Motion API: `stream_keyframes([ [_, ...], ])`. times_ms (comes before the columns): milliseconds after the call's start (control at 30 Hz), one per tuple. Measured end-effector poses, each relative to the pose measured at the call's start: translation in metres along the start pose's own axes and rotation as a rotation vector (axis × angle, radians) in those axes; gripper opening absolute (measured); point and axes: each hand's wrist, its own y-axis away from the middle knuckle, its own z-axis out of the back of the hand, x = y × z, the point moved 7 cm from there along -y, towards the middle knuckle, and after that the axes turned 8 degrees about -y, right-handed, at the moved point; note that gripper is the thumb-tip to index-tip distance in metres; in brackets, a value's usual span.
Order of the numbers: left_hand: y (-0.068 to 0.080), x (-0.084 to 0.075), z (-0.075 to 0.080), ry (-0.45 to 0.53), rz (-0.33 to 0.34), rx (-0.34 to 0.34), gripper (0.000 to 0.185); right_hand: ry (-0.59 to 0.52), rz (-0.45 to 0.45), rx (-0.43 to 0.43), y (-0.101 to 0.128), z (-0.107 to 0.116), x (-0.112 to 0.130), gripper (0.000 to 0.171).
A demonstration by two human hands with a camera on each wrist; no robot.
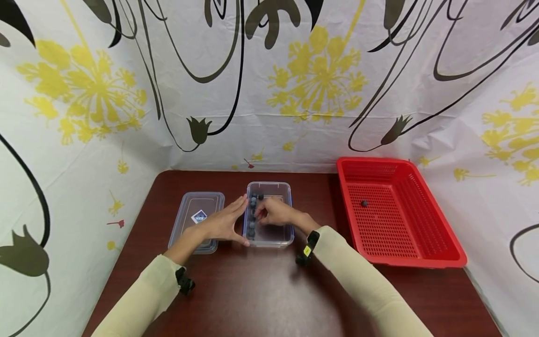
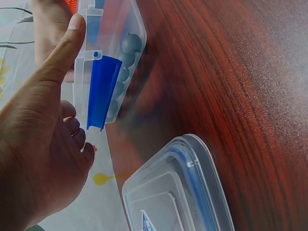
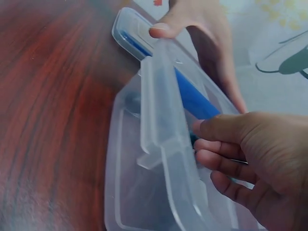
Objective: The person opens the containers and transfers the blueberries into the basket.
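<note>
A clear plastic box (image 1: 274,238) with blue side clips stands on the table, and small dark blue-grey balls (image 1: 251,224) line up along its left wall inside. My left hand (image 1: 223,222) rests against the box's left edge, fingers straight along the rim and thumb at the near corner. Inside the box, my right hand (image 1: 275,211) pinches a small dark ball (image 3: 193,138), mostly hidden by thumb and fingers, close to the row. Through the box wall, several balls (image 2: 131,43) show in the left wrist view.
Left of the box lies its clear lid (image 1: 191,203) with a blue-and-white label, partly under my left hand. A red perforated basket (image 1: 404,224) stands on the right with one dark ball (image 1: 364,203) in it. Patterned white cloth (image 1: 252,103) hangs behind the brown table (image 1: 244,290).
</note>
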Motion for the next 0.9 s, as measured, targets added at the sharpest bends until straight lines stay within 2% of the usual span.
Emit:
stream_keyframes([
  [300, 0.001, 0.001, 0.0, -0.007, -0.001, -0.002, 0.135, -0.011, -0.043, 0.004, -0.006, -0.016, -0.004, 0.015],
  [567, 0.0, 0.001, 0.0, -0.007, -0.016, -0.015, 0.135, 0.032, -0.024, -0.027, -0.009, -0.023, -0.002, 0.014],
  [900, 0.0, 0.003, -0.003, 0.001, -0.009, -0.011, 0.135, 0.033, 0.0, -0.025, -0.006, -0.016, 0.002, 0.011],
])
